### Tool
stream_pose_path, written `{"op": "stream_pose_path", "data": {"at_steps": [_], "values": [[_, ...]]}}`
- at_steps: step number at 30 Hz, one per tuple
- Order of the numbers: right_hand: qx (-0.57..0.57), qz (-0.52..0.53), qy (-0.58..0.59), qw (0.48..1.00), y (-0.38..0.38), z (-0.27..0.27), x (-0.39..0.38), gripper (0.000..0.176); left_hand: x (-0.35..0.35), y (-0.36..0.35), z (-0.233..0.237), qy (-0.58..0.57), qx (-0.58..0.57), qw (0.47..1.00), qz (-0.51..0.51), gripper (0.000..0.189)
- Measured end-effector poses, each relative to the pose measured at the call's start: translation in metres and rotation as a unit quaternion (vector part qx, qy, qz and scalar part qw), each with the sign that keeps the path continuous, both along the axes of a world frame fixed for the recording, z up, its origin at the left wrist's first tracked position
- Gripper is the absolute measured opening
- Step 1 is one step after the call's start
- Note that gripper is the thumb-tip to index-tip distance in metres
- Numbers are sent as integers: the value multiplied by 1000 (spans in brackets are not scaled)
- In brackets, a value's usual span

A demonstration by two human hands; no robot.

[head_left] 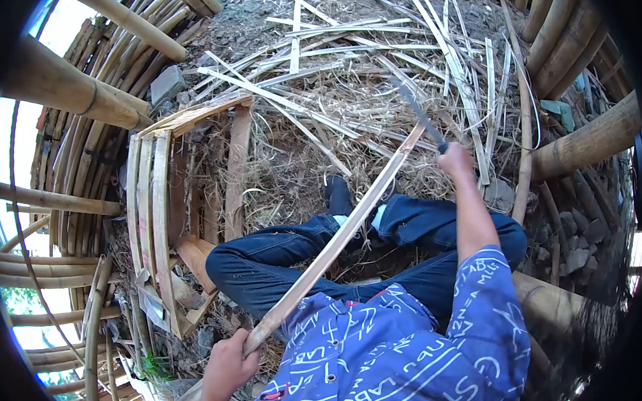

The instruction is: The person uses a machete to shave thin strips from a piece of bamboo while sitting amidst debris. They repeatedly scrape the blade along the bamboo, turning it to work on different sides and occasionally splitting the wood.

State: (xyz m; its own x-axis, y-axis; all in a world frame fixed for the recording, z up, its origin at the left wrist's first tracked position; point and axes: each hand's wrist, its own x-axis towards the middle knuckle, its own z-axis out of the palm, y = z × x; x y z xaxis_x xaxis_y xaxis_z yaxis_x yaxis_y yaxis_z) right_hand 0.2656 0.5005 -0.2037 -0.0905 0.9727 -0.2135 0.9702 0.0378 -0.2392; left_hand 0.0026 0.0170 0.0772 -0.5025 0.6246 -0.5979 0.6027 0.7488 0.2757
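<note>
My left hand [230, 365] is wrapped round the lower part of a long split bamboo strip [338, 236], which slants up across my lap. The strip's tail runs on past that hand toward the bottom edge. In my right hand [457, 160] is the dark handle of a long-bladed knife [418, 111], the blade pointing up and left. The blade overlaps the far tip of the strip in this view. Both hands are closed. I sit on the ground with legs folded under the strip.
Thin bamboo strips [296, 106] and curly shavings [284, 156] cover the ground ahead. A wooden crate [145, 199] stands at my left. Bamboo poles [84, 95] rise at left, with another thick pole [587, 138] at right. Stones [577, 259] lie beyond my right knee.
</note>
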Motion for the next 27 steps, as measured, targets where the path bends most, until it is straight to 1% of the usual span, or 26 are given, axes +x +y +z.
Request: {"op": "stream_pose_path", "data": {"at_steps": [1,2,4,5,6,8,10,12,14,16,18,19,20,22,23,24,26,27], "values": [[-19,-30,10,999,5,-6,12,30,-2,-4,3,12,8,1000,-9,19],[-12,-61,51,997,9,-21,25,30,-4,-3,3,17,9,1000,-3,19],[12,-56,70,996,2,-12,30,27,-6,5,1,6,28,997,76,18],[18,-37,125,991,3,-12,26,22,-6,16,3,33,42,995,85,17],[19,-37,124,991,-2,-4,18,22,-5,26,4,60,59,992,92,16],[-37,12,224,974,-19,27,-12,24,-25,26,-16,42,105,989,94,18],[-8,57,295,954,-47,38,-34,19,-33,34,-25,43,120,987,95,19],[27,140,370,918,-78,62,-56,18,-37,43,-34,50,133,985,102,20],[-15,177,355,918,-101,85,-71,17,-34,50,-41,59,145,986,64,21],[-21,183,370,911,-117,94,-82,18,-29,55,-47,47,148,986,59,21],[56,282,291,913,-121,95,-85,21,-25,60,-50,10,151,987,56,22],[68,293,293,907,-119,89,-84,24,-27,55,-59,-15,158,986,56,21],[72,293,291,908,-116,86,-82,24,-26,52,-65,-16,162,985,54,21],[110,326,256,903,-108,87,-78,26,-23,48,-73,-95,148,981,78,20],[132,336,260,896,-105,91,-75,28,-22,45,-77,-144,152,973,93,19],[136,337,258,895,-101,95,-72,28,-20,42,-81,-144,156,973,93,19],[161,351,240,891,-93,103,-64,29,-15,35,-91,-213,170,960,70,21],[175,361,238,884,-89,108,-60,30,-12,36,-92,-227,185,954,65,24]]}}
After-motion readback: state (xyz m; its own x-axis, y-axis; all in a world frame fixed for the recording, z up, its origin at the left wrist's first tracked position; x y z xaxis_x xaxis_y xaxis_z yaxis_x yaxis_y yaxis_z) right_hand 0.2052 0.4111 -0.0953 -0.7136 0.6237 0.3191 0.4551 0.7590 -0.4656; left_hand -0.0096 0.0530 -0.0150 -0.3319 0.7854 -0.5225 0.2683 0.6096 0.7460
